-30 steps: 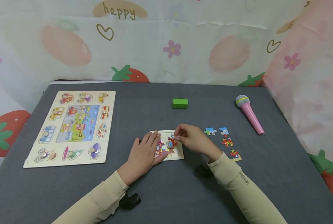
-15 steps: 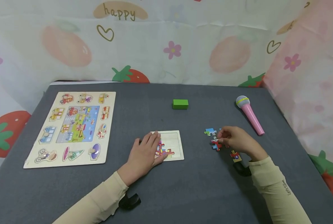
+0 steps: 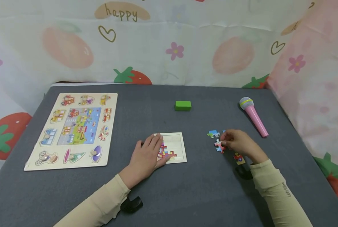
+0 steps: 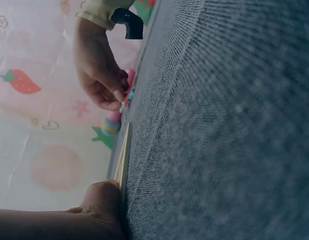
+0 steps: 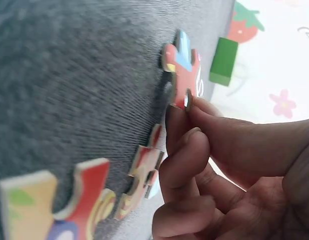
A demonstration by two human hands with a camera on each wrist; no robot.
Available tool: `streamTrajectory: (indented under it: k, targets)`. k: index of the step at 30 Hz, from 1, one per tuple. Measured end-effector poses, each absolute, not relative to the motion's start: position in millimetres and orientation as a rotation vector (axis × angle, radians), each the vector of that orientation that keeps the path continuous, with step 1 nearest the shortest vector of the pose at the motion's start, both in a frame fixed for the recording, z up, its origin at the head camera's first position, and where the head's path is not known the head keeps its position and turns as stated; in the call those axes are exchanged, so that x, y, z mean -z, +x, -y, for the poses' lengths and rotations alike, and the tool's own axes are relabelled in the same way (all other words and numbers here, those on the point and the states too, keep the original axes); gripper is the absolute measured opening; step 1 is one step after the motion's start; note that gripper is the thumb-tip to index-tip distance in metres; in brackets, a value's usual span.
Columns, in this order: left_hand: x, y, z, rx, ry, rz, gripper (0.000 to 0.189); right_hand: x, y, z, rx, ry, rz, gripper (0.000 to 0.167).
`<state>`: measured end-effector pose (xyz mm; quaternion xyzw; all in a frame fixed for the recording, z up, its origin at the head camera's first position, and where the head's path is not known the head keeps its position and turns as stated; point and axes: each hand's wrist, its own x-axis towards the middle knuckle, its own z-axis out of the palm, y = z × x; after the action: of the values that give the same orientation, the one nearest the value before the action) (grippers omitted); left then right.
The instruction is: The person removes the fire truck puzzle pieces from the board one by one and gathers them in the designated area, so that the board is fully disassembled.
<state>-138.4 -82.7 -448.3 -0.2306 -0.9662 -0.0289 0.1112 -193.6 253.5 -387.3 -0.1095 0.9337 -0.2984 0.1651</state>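
Near the middle of the grey table (image 3: 169, 195), the left hand (image 3: 146, 154) rests on the left part of a small puzzle tray (image 3: 181, 138), its fingers stretched out and its thumb lying across the tray's near edge. Joined pieces show beside that hand; whatever lies beneath it is hidden. Toward the table's right edge, the right hand (image 3: 241, 143) pinches a red-and-blue piece (image 5: 183, 65) between thumb and forefinger; whether the piece touches the table I cannot tell. Just beyond it lies a blue-and-green piece (image 3: 213, 134), and on the hand's near side a piece with a yellow border (image 3: 239, 158). Farther off, a pink microphone (image 3: 255, 116) lies toward the table's far right corner, a green block (image 3: 183, 106) near the far edge, and a large picture board (image 3: 113, 105) toward the far left corner.
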Motion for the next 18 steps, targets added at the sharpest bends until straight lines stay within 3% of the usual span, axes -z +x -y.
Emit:
streamTrajectory:
  k: [12, 18]
  targets:
    - [449.6, -138.1, 82.5, 0.105, -0.68, 2.837, 0.072, 389.7, -191.7, -253.5, 0.832, -0.321, -2.739, 0.01]
    - [450.2, -138.5, 82.7, 0.118, -0.678, 2.808, 0.071, 387.7, -188.1, -252.5, 0.735, -0.478, -2.784, 0.02]
